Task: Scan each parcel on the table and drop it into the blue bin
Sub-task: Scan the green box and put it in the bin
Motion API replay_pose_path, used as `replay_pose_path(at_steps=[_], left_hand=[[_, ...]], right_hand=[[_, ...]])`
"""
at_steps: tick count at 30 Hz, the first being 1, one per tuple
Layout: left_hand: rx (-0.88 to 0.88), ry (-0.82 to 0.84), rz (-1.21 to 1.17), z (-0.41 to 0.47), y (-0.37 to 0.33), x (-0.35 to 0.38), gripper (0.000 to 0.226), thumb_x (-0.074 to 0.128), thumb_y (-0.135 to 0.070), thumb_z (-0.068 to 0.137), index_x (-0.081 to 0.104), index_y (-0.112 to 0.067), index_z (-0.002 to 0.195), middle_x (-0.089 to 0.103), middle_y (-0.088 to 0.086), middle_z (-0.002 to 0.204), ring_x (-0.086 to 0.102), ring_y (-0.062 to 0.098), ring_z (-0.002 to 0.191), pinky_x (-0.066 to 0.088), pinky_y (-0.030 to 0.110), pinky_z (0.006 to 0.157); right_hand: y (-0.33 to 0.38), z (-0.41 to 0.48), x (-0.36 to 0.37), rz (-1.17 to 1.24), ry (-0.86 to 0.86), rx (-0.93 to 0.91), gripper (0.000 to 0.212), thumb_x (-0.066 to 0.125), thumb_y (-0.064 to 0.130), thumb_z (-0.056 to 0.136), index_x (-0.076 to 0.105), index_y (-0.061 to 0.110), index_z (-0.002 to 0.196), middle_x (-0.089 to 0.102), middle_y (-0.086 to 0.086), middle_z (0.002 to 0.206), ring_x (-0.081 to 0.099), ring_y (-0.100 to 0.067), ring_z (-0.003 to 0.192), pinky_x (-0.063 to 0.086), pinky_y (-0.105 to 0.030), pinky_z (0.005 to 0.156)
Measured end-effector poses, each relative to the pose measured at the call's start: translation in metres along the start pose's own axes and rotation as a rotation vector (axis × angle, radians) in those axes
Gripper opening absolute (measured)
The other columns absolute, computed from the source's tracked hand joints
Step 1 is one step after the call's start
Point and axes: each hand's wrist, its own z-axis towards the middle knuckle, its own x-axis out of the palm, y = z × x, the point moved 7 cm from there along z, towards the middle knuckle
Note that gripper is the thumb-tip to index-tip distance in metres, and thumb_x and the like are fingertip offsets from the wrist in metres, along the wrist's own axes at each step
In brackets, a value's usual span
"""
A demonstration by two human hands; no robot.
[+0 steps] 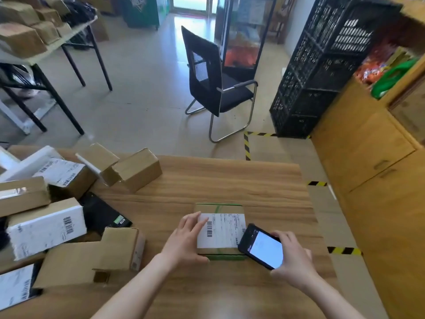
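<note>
On the desk (230, 180), the parcel (220, 229) is pinned label-up by the flat, spread left grip (186, 238) (likely for scanning) beside the phone (262, 248) clasped in the right grip (293, 257).

Your left hand (184, 240) is resting on a small cardboard parcel (224, 231) that is lying flat on the wooden table (230, 180), with its white barcode label facing up and green tape crossing it. Your right hand (294, 261) is holding the phone (264, 249) over its right edge. The other parcels (46, 226) are lying heaped at the left.
</note>
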Motion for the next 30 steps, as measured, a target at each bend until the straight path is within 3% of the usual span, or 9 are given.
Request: replay_pose_path(at_steps=[3,5,9,17,26,30], left_hand=[[-0.017,0.071,0.012,0.012,0.012,-0.008,0.139,0.077,-0.062,0.052,-0.012,-0.029,0.153,-0.021,-0.006,0.159,-0.021,0.018,0.146,0.006,0.038,0.122],[-0.009,0.110,0.041,0.021,0.017,-0.009,0.146,0.082,-0.059,0.050,-0.017,-0.026,0.152,-0.026,-0.003,0.158,-0.023,0.019,0.146,0.000,0.034,0.120],[0.015,0.126,0.095,0.031,0.022,-0.009,0.149,0.084,-0.057,0.050,-0.017,-0.021,0.153,-0.027,-0.001,0.159,-0.018,0.022,0.148,0.003,0.034,0.122],[0.040,0.108,0.065,0.033,0.030,-0.006,0.149,0.082,-0.063,0.047,-0.015,-0.024,0.153,-0.029,-0.010,0.157,-0.009,0.017,0.148,0.015,0.034,0.120],[0.051,0.118,0.023,0.035,0.032,-0.004,0.149,0.082,-0.063,0.046,-0.018,-0.029,0.152,-0.032,-0.015,0.155,-0.006,0.018,0.148,0.021,0.037,0.119],[0.036,0.122,-0.150,0.034,0.035,0.002,0.148,0.082,-0.061,0.044,-0.015,-0.032,0.152,-0.035,-0.026,0.150,-0.005,0.008,0.146,0.021,0.032,0.117]], right_hand=[[0.015,0.006,-0.007,-0.074,0.001,-0.069,0.091,0.069,0.030,0.054,0.031,0.038,0.136,0.034,0.018,0.122,0.043,-0.007,0.111,0.025,-0.027,0.089],[0.026,0.010,-0.011,-0.127,-0.008,-0.116,0.089,0.070,0.026,0.057,0.031,0.039,0.136,0.033,0.017,0.119,0.042,-0.009,0.106,0.025,-0.027,0.090],[0.046,0.021,-0.017,-0.296,-0.002,-0.209,0.094,0.078,0.027,0.058,0.030,0.035,0.138,0.035,0.013,0.123,0.042,-0.010,0.115,0.027,-0.033,0.095],[0.062,0.033,-0.021,-0.406,0.011,-0.217,0.102,0.085,0.028,0.056,0.029,0.032,0.142,0.036,0.010,0.127,0.043,-0.013,0.118,0.029,-0.036,0.096],[0.059,0.038,-0.019,-0.404,-0.003,-0.191,0.098,0.083,0.028,0.057,0.031,0.033,0.139,0.037,0.010,0.123,0.043,-0.012,0.116,0.028,-0.035,0.087],[0.049,0.038,-0.007,-0.220,0.053,-0.082,0.094,0.079,0.034,0.051,0.032,0.036,0.133,0.037,0.012,0.117,0.047,-0.012,0.108,0.030,-0.034,0.085]])
